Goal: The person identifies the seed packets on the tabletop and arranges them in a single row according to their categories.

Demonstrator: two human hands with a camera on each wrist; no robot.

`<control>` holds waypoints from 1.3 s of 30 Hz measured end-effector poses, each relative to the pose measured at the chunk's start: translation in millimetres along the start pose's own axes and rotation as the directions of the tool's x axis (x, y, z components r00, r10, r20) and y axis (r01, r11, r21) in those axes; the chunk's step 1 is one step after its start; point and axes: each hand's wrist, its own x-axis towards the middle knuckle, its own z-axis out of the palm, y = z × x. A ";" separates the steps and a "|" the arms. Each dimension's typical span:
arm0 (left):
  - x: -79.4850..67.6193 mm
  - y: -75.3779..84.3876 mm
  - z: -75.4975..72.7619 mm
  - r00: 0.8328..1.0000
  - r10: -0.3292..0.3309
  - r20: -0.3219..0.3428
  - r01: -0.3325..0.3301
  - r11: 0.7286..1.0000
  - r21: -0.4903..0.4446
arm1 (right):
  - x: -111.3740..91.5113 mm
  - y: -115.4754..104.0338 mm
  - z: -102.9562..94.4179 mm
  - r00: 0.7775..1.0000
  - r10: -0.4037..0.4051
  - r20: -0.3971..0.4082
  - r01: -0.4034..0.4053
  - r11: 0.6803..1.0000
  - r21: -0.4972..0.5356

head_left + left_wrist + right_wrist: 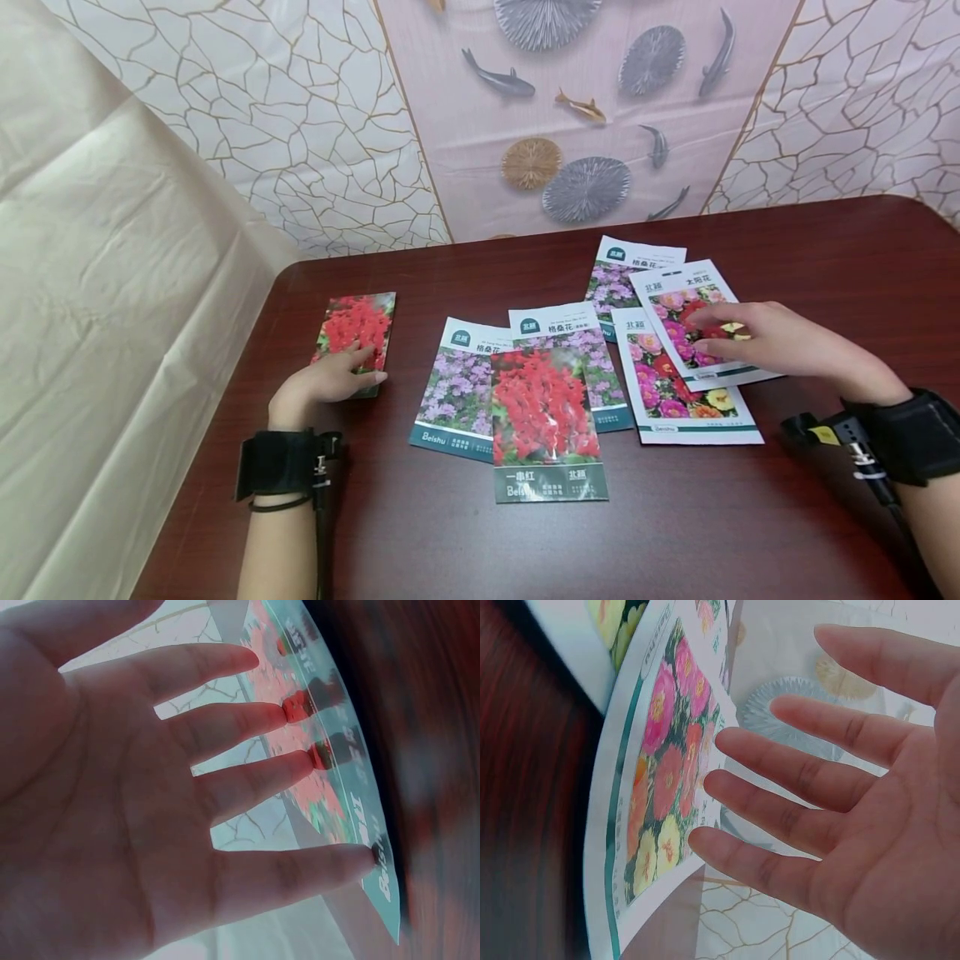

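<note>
My left hand (pixel 324 382) lies over a seed packet with red flowers (pixel 357 321) at the table's left. In the left wrist view its fingers are straight and spread, with the little fingertip right at the packet's printed lower band (pixel 379 832). My right hand (pixel 783 340) reaches over the upper of two packets with pink, red and yellow blooms (pixel 670 312) on the right. Its fingers are extended and apart in the right wrist view, close over the printed flowers (pixel 667 780). The second such packet (pixel 660 429) lies partly beneath the upper one.
Between the hands, another red-flower packet (pixel 545 408) overlaps two purple-flower packets, one on the left (pixel 453 387) and one behind (pixel 558 317). A third purple-flower packet (pixel 611 279) lies farther back, partly covered. Patterned cloth (pixel 337 125) hangs behind the dark wooden table (pixel 420 542).
</note>
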 end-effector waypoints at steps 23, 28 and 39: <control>-11.7 -36.9 -9.6 0.999 -0.026 -0.048 0.020 0.992 -0.123 | -1.4 11.8 -7.3 0.999 0.048 0.002 -0.048 0.999 0.000; -10.9 -43.5 -10.9 0.997 -0.020 -0.074 0.012 0.995 -0.096 | -1.6 12.3 -8.8 0.997 0.074 0.007 -0.074 0.997 0.007; -9.9 -48.5 -12.1 0.994 -0.002 -0.108 -0.003 0.999 -0.041 | -3.9 20.9 -13.6 0.994 0.110 0.005 -0.110 0.994 -0.014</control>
